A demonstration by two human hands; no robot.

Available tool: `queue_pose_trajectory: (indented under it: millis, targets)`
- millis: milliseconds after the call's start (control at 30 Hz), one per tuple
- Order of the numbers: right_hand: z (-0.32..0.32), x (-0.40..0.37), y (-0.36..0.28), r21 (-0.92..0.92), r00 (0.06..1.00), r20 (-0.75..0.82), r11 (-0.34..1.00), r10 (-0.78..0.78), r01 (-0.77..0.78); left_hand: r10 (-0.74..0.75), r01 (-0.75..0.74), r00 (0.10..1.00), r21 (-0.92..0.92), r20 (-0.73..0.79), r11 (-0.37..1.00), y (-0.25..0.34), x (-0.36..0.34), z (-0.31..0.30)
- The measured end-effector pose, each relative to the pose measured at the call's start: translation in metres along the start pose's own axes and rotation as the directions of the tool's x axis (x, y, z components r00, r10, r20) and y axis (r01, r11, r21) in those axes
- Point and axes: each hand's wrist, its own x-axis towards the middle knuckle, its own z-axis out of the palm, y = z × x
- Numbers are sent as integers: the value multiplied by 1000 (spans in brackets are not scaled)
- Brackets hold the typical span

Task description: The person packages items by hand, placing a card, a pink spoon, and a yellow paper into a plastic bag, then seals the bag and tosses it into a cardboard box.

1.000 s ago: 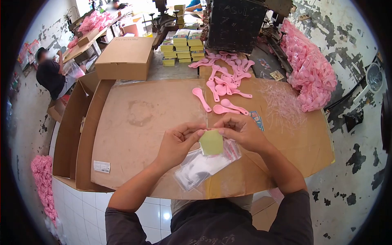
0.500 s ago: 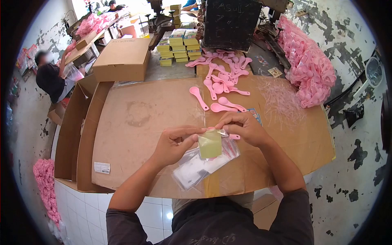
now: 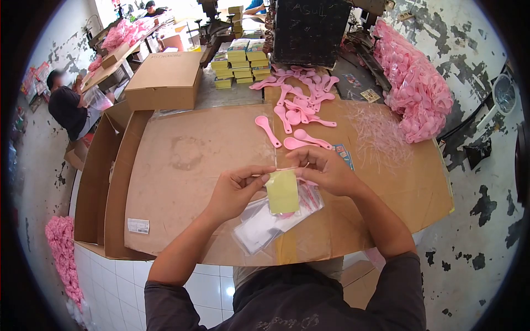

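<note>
A small clear plastic bag [image 3: 286, 213] with a yellow card [image 3: 282, 192] in it hangs upright between my hands. My left hand [image 3: 232, 192] pinches its upper left corner. My right hand [image 3: 327, 172] pinches the upper right corner between thumb and finger, the other fingers curled above. Below the bag lies a pile of flat clear plastic bags [image 3: 258, 230] on the cardboard. A pink measuring spoon [image 3: 309, 182] is mostly hidden behind my right hand. Other pink spoons [image 3: 267, 131] lie just beyond, and a blue printed card [image 3: 343, 156] shows beside my right hand.
A heap of pink spoons [image 3: 301, 105] and stacks of yellow cards [image 3: 238, 60] stand at the back. A closed carton [image 3: 163, 77] is at back left, an open box [image 3: 105, 182] along the left edge. Pink plastic strips [image 3: 381, 132] lie right. A person [image 3: 67, 107] sits far left.
The card in the bag now faces me more squarely, and the bag's top edge is straighter. My right fingers have lifted and loosened slightly; my left hand has barely moved.
</note>
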Motion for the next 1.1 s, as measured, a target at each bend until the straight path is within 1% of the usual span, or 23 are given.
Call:
queue_pose_trajectory:
  millis: [100, 200, 300, 333, 400, 433, 467, 500, 533, 567, 600, 633, 667, 700, 733, 800, 833, 867, 900, 967, 1000, 1067, 1100]
  targets:
    - [1, -5, -6, -203, 983, 181, 979, 17, 20, 7, -7, 1000, -3, -3, 1000, 4, 0, -2]
    - [-3, -5, 8, -251, 978, 205, 968, 47, 6, 76, -79, 997, -106, -35, 991, 7, 1, 1]
    - [-3, -3, 7, -124, 983, 179, 992, 34, -11, 103, -115, 987, -87, -126, 990, 20, -2, 16]
    - [-2, -3, 3, -54, 988, 152, 999, 18, -10, 39, -42, 998, -68, -40, 997, 19, -2, 12]
    - [-1, -3, -8, 89, 995, 97, 996, -11, 2, -97, 99, 987, -10, 126, 995, 16, -2, -5]
    - [-6, 0, -9, -93, 999, 29, 995, -40, 43, -84, 86, 995, -35, 62, 996, 20, -3, -13]
    - [-18, 1, -10, -275, 996, -34, 959, -82, 69, -73, 73, 997, -59, -1, 996, 25, -4, -20]
    - [-31, 1, -11, -449, 987, -90, 890, -132, 78, -62, 57, 996, -84, -64, 995, 31, -4, -28]
    - [-47, -3, -8, -626, 976, -101, 775, -195, 90, 36, -71, 972, -142, -232, 987, 35, -3, -37]
    - [-65, -7, -2, -776, 961, -97, 625, -257, 89, 120, -205, 909, -179, -399, 962, 38, -2, -49]
    - [-79, -12, 1, -891, 946, -78, 448, -316, 76, 218, -393, 793, -204, -569, 897, 35, -1, -65]
    - [-87, -18, 0, -898, 957, -100, 439, -273, 32, 233, -511, 646, -185, -727, 839, 51, 0, -74]
    - [-92, -24, -1, -904, 965, -121, 428, -231, -11, 278, -643, 523, -158, -806, 749, 63, 0, -69]
    - [-97, -28, -1, -908, 971, -143, 416, -191, -53, 237, -672, 532, -234, -813, 703, 72, -1, -65]
    - [-103, -30, 5, -904, 975, -125, 425, -184, -35, 195, -694, 545, -308, -815, 650, 76, -1, -61]
    - [-112, -33, 21, -896, 982, -89, 445, -167, -5, 294, -471, 688, -99, -664, 877, 39, 5, -60]
    - [-112, -33, 24, -891, 985, -100, 453, -139, -27, 307, -351, 760, 37, -572, 936, 26, 6, -54]
    - [-113, -32, 26, -887, 987, -111, 459, -112, -47, 252, -159, 874, 246, -415, 956, 17, 5, -44]
    - [-114, -31, 27, -883, 989, -122, 465, -86, -69, 138, 4, 954, 468, -268, 884, 11, 5, -29]
    - [-113, -28, 29, -857, 985, -145, 510, -98, -75, 190, -71, 979, 743, -76, 666, -5, 3, 1]
    - [-112, -28, 30, -844, 983, -156, 530, -101, -79, 235, -131, 972, 794, -16, 594, -8, 2, 8]
    - [-110, -29, 38, -896, 971, -110, 444, -213, -4, 309, -244, 944, 869, 112, 430, -13, 1, 16]
    - [-110, -30, 40, -918, 960, -82, 395, -269, 33, 359, -298, 924, 836, 132, 460, -19, 2, 15]
